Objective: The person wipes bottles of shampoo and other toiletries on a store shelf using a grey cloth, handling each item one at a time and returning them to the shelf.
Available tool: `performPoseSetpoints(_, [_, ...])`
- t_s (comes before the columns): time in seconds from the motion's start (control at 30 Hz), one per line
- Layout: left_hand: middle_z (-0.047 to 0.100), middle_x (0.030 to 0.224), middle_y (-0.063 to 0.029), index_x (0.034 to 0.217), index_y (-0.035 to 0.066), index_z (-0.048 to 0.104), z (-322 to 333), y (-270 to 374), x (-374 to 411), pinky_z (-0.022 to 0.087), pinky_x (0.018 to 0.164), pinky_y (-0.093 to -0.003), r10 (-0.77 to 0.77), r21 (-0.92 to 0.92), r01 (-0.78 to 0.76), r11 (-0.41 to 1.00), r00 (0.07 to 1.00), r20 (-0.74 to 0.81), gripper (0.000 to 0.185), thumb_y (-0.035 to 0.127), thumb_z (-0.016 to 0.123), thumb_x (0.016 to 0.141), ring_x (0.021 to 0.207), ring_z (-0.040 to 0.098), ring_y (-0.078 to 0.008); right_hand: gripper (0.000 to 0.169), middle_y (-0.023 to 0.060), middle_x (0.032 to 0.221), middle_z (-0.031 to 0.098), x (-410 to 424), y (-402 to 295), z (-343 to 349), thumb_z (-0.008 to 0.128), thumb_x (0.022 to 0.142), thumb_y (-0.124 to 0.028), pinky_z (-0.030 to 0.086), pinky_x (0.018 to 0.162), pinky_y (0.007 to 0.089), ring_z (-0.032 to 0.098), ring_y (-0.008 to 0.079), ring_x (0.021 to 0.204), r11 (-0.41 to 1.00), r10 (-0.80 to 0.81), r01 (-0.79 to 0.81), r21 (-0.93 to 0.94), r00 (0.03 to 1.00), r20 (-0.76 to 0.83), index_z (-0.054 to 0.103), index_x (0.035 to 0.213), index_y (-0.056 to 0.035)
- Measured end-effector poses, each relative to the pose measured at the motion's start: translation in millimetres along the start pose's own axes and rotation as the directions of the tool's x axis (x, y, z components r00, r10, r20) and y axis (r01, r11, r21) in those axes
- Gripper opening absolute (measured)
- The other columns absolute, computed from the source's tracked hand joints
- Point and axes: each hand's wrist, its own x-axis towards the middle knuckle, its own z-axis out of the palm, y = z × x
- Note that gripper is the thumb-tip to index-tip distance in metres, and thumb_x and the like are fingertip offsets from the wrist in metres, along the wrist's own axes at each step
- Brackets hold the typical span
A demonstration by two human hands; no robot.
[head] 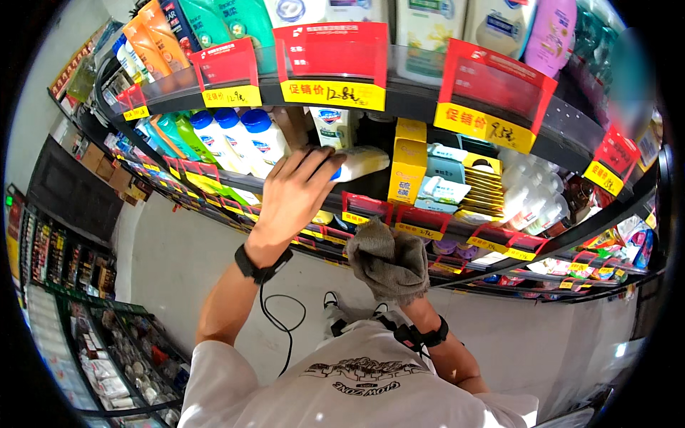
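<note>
My left hand [296, 195] reaches into the second shelf of a store rack, its fingers on a white bottle [364, 163] with a blue cap that is tilted nearly flat. Behind it stands an upright white Safeguard bottle [330, 127]. Left of the hand is a row of white bottles with blue caps [262, 140]. A grey-brown cloth [388, 262] is bunched over my right hand, whose fingers it hides, in front of the shelf's edge. Right of the tilted bottle stand a yellow box [409, 163] and light blue packets [441, 182].
Above, the upper shelf edge [406, 88] carries red and yellow price cards [334, 67] and shampoo bottles [243, 27]. Clear bottles [538, 195] stand at right. Lower shelves curve below. A black cable [283, 326] hangs from my left wrist. Another stocked rack [101, 305] stands at left.
</note>
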Motion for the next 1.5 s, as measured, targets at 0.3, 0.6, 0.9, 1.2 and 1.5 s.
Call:
performPoseSetpoints(0.3, [0.066, 0.111, -0.0019, 0.103, 0.013, 0.068, -90.7, -17.6, -74.0, 0.053, 0.073, -0.0346, -0.02, 0.114, 0.039, 0.993, 0.986, -0.163, 0.039, 0.009, 0.074, 0.065, 0.096, 0.063, -0.0245, 0.071, 0.0097, 0.124, 0.053, -8.5, -90.8, 62.1, 0.082, 0.074, -0.022, 0.047, 0.096, 0.0355, 0.051, 0.0197, 0.114, 0.87, -0.264, 0.317, -0.378, 0.946, 0.187, 0.043, 0.131, -0.0042])
performPoseSetpoints(0.6, [0.068, 0.107, -0.0002, 0.1, 0.018, 0.064, -138.2, -52.5, -157.2, 0.046, 0.067, -0.032, 0.051, 0.309, 0.013, 0.951, 0.979, -0.198, 0.026, 0.014, 0.071, 0.075, 0.094, 0.065, -0.0222, 0.054, 0.0132, 0.126, 0.06, 25.8, -128.9, 109.7, 0.076, 0.074, -0.028, 0.03, 0.108, 0.0426, 0.053, 0.0299, 0.12, 0.351, -0.212, 0.471, -0.809, 0.882, 0.422, 0.061, 0.119, -0.0034])
performPoseSetpoints(0.9, [0.068, 0.104, -0.0028, 0.099, 0.015, 0.064, -173.1, -68.8, -186.2, 0.05, 0.065, -0.0295, 0.012, 0.315, 0.037, 0.948, 0.988, -0.152, 0.028, 0.011, 0.07, 0.072, 0.092, 0.065, -0.0218, 0.059, 0.0152, 0.127, 0.058, 32.6, -104.8, 109.0, 0.075, 0.075, -0.024, 0.036, 0.105, 0.0428, 0.054, 0.0314, 0.119, 0.714, 0.045, 0.332, -0.616, 0.857, 0.514, 0.055, 0.126, -0.0038])
performPoseSetpoints(1.2, [0.064, 0.105, -0.0081, 0.094, 0.011, 0.066, -179.3, -64.5, -135.6, 0.059, 0.073, -0.0321, 0.179, 0.122, -0.193, 0.974, 0.977, 0.112, 0.026, 0.013, 0.067, 0.069, 0.092, 0.064, -0.0249, 0.063, 0.0159, 0.127, 0.057, 89.1, -55.7, 240.0, 0.075, 0.076, -0.022, 0.038, 0.105, 0.0437, 0.053, 0.0316, 0.121, 0.711, -0.059, 0.589, -0.384, 0.594, 0.802, 0.049, 0.131, -0.0042])
performPoseSetpoints(1.5, [0.053, 0.129, -0.0147, 0.099, 0.011, 0.071, -167.8, -74.0, -101.9, 0.049, 0.094, -0.0418, -0.038, -0.249, 0.04, 0.968, 0.999, 0.015, 0.035, -0.003, 0.068, 0.067, 0.117, 0.055, -0.0341, 0.061, 0.0147, 0.114, 0.062, 88.8, -53.6, 245.1, 0.081, 0.071, -0.018, 0.049, 0.089, 0.0388, 0.062, 0.0292, 0.103, 0.91, -0.134, 0.26, -0.324, 0.921, 0.365, 0.053, 0.122, -0.0026])
